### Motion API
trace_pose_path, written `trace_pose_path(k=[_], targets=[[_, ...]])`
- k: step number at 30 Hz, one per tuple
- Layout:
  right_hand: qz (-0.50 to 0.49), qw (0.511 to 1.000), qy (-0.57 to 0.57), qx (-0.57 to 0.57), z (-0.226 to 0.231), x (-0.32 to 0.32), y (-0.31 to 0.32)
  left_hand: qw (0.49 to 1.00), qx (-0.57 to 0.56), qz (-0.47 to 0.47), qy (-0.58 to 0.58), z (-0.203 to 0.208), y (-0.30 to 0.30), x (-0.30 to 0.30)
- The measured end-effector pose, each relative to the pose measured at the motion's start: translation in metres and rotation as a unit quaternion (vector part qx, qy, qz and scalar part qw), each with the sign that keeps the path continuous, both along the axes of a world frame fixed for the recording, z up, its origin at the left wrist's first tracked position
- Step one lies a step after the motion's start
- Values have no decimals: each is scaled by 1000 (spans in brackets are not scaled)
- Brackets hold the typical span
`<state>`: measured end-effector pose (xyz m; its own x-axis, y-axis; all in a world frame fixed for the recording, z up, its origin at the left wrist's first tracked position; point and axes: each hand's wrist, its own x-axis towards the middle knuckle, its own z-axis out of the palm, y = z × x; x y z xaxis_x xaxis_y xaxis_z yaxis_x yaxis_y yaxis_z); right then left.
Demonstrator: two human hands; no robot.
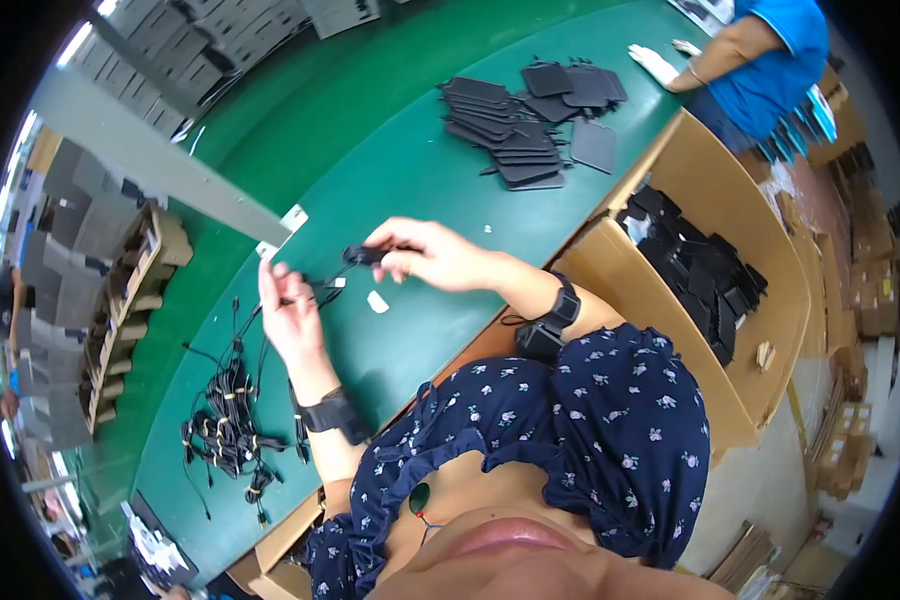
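In front of me over the green table (pixel 390 335), my right hand (pixel 430 255) is closed on a black cable bundle (pixel 367 256), pinched between thumb and fingers. A thin strand runs from it toward my left hand (pixel 292 312), whose curled fingers hold part of the black cable; the exact grip is partly hidden. A small white tag (pixel 339 283) shows on the cable between the hands. Beneath them on the tabletop lies a white scrap (pixel 378 302). Several tied black cables (pixel 228 415) are heaped left of my left forearm.
Several flat black devices (pixel 510 135) lie piled at the table's far side. To my right stands an open cardboard box (pixel 610 270) holding black parts (pixel 695 270). A grey post (pixel 160 150) rises beyond the table's far edge. A co-worker in blue (pixel 785 75) stands far right, wearing white gloves (pixel 653 66).
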<state>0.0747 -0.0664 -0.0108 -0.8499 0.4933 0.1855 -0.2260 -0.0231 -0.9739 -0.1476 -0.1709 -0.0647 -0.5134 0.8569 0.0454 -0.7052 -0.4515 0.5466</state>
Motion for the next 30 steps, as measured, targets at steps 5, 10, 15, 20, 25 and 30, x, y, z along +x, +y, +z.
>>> trace_pose_path(k=[5,10,15,20,25,30], targets=[[10,997,53,-55,2,-26,-3,917,-192,-114,329,39,12,51],[-38,997,71,8,-31,-53,-20,928,-125,-95,337,18,11,65],[-84,984,16,156,-34,-60,-13,939,-137,-74,307,3,13,62],[-151,955,-49,252,-54,-59,4,945,-212,-17,249,-5,20,63],[-127,971,-61,191,-51,-63,2,925,-281,-72,245,9,9,56],[-141,979,-67,133,-45,-57,0,921,-238,-76,299,-17,17,66]])
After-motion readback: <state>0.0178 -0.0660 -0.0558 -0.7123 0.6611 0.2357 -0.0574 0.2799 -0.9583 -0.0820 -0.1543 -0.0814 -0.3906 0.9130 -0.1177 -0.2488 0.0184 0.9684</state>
